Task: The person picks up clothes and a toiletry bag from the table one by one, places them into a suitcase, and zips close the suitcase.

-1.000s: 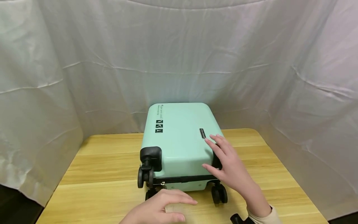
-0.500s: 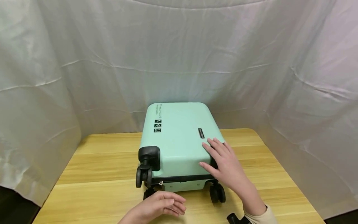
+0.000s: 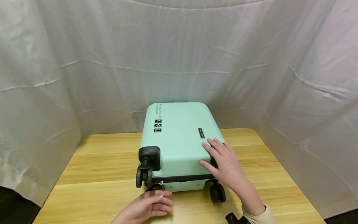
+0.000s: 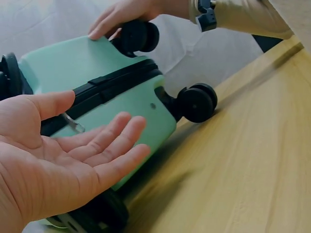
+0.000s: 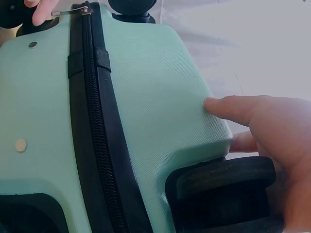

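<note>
A mint-green hard-shell suitcase point(image 3: 179, 149) lies flat on the wooden table, its black wheels towards me. My right hand point(image 3: 227, 165) rests on the near right corner of its top, fingers spread and thumb over the front edge. Low at the front left, my left hand point(image 3: 146, 205) is just below the metal zipper pull point(image 3: 161, 184). In the left wrist view the pull hangs between the thumb and the loosely extended fingers point(image 4: 114, 136), not pinched. The closed black zipper point(image 5: 95, 107) runs along the wheel end of the suitcase in the right wrist view.
Black caster wheels point(image 3: 217, 192) stick out at the near corners of the suitcase. A pale cloth curtain point(image 3: 179, 62) hangs behind the table point(image 3: 98, 161) and along both sides. On the right wrist sits a black camera mount point(image 3: 235, 218).
My left hand has moved left towards the zipper pull, its fingers turning from palm-down to sideways. My right hand has settled onto the suitcase corner. The view shifts slightly.
</note>
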The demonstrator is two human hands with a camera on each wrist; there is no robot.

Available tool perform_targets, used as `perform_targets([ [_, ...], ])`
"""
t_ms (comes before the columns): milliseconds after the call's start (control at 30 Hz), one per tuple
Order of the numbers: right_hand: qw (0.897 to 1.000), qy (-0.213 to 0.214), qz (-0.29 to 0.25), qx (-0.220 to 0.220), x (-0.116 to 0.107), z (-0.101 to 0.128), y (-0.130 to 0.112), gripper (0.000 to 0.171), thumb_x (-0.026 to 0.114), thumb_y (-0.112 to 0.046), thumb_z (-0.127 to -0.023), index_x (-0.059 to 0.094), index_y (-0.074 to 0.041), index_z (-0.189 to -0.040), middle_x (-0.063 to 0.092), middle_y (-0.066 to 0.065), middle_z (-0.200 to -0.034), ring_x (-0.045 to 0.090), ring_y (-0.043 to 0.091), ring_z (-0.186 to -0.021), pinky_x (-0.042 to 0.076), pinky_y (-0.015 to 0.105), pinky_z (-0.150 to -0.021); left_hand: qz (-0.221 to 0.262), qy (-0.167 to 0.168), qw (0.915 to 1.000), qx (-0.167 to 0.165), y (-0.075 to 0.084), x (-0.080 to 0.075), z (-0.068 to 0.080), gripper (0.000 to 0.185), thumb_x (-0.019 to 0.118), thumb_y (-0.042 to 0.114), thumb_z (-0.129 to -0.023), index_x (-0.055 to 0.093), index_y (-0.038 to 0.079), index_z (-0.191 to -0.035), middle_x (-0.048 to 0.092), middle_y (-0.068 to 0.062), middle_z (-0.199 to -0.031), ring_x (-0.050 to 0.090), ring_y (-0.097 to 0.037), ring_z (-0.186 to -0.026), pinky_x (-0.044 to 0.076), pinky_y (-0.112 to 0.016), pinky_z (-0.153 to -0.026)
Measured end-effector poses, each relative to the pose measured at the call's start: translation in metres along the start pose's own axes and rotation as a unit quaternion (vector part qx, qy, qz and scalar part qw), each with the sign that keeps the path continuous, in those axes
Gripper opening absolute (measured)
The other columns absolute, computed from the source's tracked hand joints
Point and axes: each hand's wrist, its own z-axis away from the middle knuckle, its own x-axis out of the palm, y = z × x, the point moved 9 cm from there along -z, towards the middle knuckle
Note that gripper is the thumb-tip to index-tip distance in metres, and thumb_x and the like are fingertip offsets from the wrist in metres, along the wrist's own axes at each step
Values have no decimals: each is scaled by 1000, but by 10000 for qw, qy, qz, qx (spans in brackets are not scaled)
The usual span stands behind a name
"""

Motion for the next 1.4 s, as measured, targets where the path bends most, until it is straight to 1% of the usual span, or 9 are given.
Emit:
perform_targets([
  [200,10000,35,-3,16,-2,0,-1,62,73,-37,-84,55,-14,-138,52,12,-145,44,35,-137,30,58,-112,8,-34,9996,277,10,0,5,46,36,18,-107,31,-1,-148,65,-6,-127,63,-24,-119,47,-38,-106],
  [367,10000,-53,22,40,-2,-1,-2,62,73,-39,-84,56,-13,-138,52,12,-145,44,35,-137,31,58,-112,86,-23,9993,362,15,0,6,44,33,17,-107,35,-4,-146,64,-7,-128,62,-25,-121,46,-38,-107],
  [467,9998,-169,50,73,-2,-2,-2,63,74,-41,-84,56,-13,-137,52,12,-144,44,35,-137,31,58,-112,165,164,9989,397,16,-3,5,40,35,17,-106,44,-3,-139,66,-6,-120,64,-24,-116,47,-38,-106],
  [567,9993,-360,89,90,-2,-5,-4,64,73,-43,-83,56,-13,-137,52,12,-144,44,35,-137,30,59,-113,313,394,9978,440,17,-8,5,32,37,18,-106,56,3,-127,69,-3,-108,66,-20,-108,50,-36,-103],
  [700,9977,-653,183,20,2,-10,-10,66,72,-46,-84,54,-14,-139,51,11,-144,43,34,-138,30,60,-114,510,552,9960,488,18,-11,5,27,39,17,-105,64,10,-114,68,1,-98,66,-14,-98,52,-33,-99],
  [1000,9942,-681,323,-764,14,-19,-50,69,71,-48,-84,50,-16,-141,51,11,-145,45,34,-136,33,57,-113,728,669,9933,596,18,-13,5,22,42,14,-104,64,13,-104,66,3,-96,65,-11,-95,50,-34,-102],
  [1200,9895,-887,378,-1075,20,-26,-71,69,70,-49,-86,48,-18,-144,49,9,-146,45,31,-137,36,53,-113,792,736,9925,574,16,-12,6,21,42,13,-104,64,15,-103,65,5,-93,62,-8,-91,51,-31,-99],
  [1300,9826,-1165,585,-1323,19,-27,-80,70,68,-51,-86,46,-18,-145,48,10,-147,45,31,-137,39,50,-111,870,769,9917,554,14,-12,7,19,44,12,-103,62,14,-104,63,6,-93,60,-6,-89,52,-29,-95],
  [1400,9683,-1579,925,-1702,19,-30,-90,73,66,-52,-87,43,-17,-146,47,9,-148,46,29,-137,42,46,-109,940,781,9911,538,13,-13,8,18,44,12,-103,62,14,-105,62,6,-94,59,-6,-88,52,-28,-94],
])
